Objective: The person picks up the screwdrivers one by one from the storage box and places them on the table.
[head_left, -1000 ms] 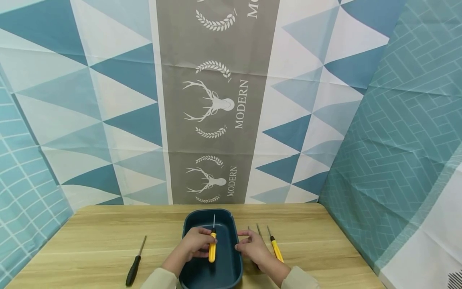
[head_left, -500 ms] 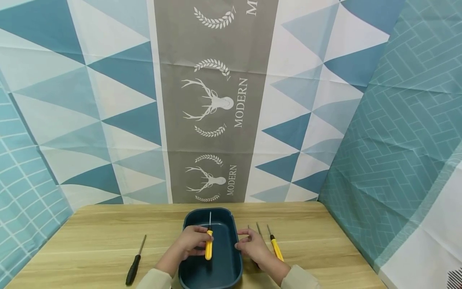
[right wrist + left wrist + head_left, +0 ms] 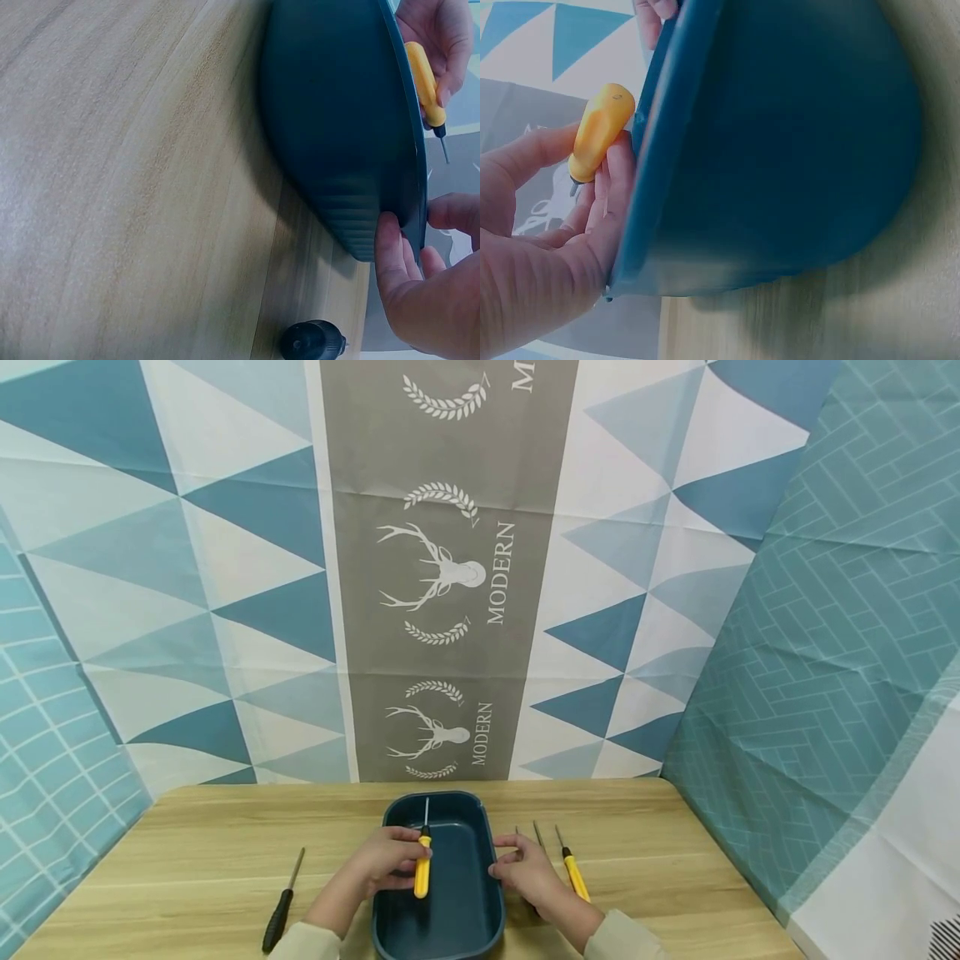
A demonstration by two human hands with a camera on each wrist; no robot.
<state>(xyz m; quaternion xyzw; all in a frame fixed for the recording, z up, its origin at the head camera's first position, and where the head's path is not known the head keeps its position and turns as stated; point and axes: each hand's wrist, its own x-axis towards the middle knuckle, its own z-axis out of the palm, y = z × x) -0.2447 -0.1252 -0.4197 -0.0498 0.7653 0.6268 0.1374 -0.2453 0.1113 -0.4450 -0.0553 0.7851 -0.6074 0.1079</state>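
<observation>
A screwdriver with a yellow handle [image 3: 422,870] is pinched between the thumb and fingers of my left hand [image 3: 386,860]. It is held over the left part of a dark blue rectangular tub [image 3: 465,927], its thin shaft pointing toward the far end. In the left wrist view the yellow handle [image 3: 602,131] shows above the tub's rim [image 3: 660,127]. My right hand [image 3: 531,870] holds the tub's right rim; in the right wrist view thumb and fingers lie on both sides of the tub wall [image 3: 352,150]. The tub stands on the wooden table.
On the table's left lies a black-handled screwdriver [image 3: 278,917]. Right of the tub lie a yellow-handled screwdriver [image 3: 576,875] and two more shafts, partly hidden behind my right hand. A patterned cloth wall [image 3: 435,610] rises behind the table [image 3: 202,852].
My left hand has moved left with the yellow screwdriver, from the tub's middle toward its left side. My right hand has stayed at the right rim.
</observation>
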